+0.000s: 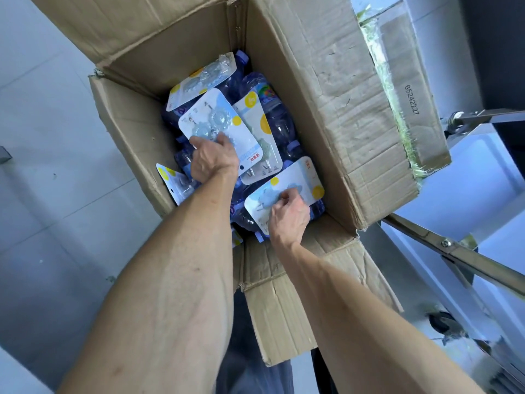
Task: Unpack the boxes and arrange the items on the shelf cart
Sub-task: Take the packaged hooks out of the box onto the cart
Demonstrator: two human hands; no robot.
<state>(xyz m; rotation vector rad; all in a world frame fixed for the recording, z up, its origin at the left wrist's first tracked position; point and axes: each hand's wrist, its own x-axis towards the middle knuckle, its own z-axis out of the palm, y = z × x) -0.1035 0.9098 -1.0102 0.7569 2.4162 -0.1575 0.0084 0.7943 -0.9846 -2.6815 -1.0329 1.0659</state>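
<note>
Left of centre: my left hand [214,157] is down in the open cardboard box [136,143], fingers curled over the lower edge of a blister card [224,129] with pale blue round pieces under clear plastic. It overlaps a second card to its right, so I should lift it straight up to avoid dragging the neighbour.

Centre right: my right hand [289,214] pinches another blister pack [284,191] lying at the near inner corner of the box. Grip looks like fingertips on the card's face; I judge a firmer hold on the card's edge would be safer, since the card is thin and will flex.

More cards lie loose higher in the box, one stands against the left wall, and all rest on dark blue bottles [272,115]. Best to clear the cards first, one per hand, then take the bottles.

Surface and room: the box stands flaps open on a pale tiled floor [42,137] at the left of the frame. At the right edge, the metal frame of the shelf cart [454,251], a castor low right, just beside the box. A second, plastic-wrapped carton [412,89] sits upper right.
</note>
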